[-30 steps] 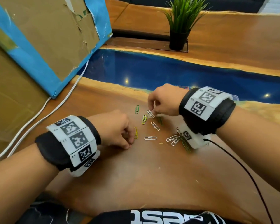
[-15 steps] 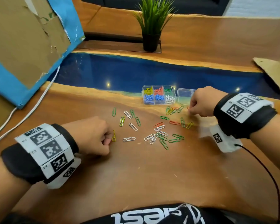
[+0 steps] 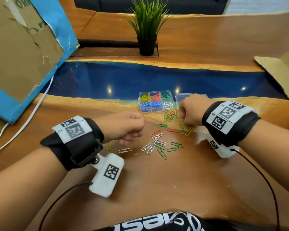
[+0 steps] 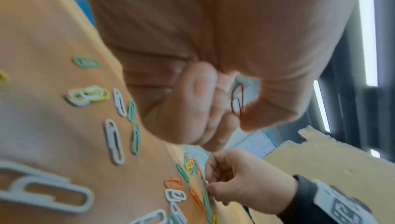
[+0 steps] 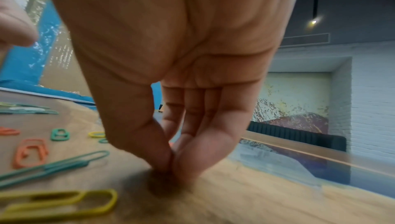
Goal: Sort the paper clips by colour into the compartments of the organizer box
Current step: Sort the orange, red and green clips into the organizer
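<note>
The clear organizer box (image 3: 144,111) stands at the far side of the wood, with yellow, red, green, blue and white clips in separate compartments. Loose paper clips (image 3: 160,142) of several colours lie scattered in front of it. My left hand (image 3: 132,138) hovers left of the pile, curled, and pinches one thin paper clip (image 4: 238,99) between thumb and fingers. My right hand (image 3: 182,114) is down at the table just right of the box. Its fingertips (image 5: 164,158) are pinched together on the surface, seemingly round a pale clip that is blurred.
The box's clear lid (image 3: 190,97) lies behind my right hand. A potted plant (image 3: 147,39) stands at the back. A blue-edged cardboard box (image 3: 23,55) and a white cable (image 3: 23,120) are at the left. Cardboard (image 3: 277,67) is at the right.
My right hand left the middle of the pile and went to the clips beside the box. My left hand has risen off the table and moved forward, closer to the pile.
</note>
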Demonstrator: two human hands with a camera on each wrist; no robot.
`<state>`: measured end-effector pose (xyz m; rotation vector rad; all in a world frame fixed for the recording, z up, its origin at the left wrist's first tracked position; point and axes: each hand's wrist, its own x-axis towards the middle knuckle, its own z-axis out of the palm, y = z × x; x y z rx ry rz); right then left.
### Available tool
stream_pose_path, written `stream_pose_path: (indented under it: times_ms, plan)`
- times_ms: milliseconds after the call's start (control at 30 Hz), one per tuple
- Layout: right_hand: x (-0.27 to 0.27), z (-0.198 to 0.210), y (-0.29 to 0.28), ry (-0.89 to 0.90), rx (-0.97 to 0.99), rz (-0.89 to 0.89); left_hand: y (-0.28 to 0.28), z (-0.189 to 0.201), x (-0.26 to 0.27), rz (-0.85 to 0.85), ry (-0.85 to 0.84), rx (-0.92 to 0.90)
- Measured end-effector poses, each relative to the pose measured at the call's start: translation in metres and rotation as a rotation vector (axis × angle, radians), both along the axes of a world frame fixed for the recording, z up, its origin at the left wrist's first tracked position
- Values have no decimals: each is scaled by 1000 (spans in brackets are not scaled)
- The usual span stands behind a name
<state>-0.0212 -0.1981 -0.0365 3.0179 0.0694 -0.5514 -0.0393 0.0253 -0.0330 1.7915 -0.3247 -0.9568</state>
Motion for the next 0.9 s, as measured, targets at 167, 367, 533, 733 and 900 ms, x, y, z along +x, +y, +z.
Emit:
stream_pose_path:
  times_ms: [167, 367, 533, 733, 900]
  plan:
    - [1, -1, -3, -94, 80, -47, -19, -8, 13, 125, 40, -3]
    - [9, -5, -2, -113, 24, -4, -36, -11, 18, -62, -389, 390]
    - [8, -2, 0, -99, -7, -18, -52, -12, 17, -278, -687, 690]
    - [8, 4, 8, -62, -39, 46, -69, -9, 23, -325, -799, 842]
    - [14, 3, 15, -83, -14, 37, -76, -6, 25, -330, -834, 912]
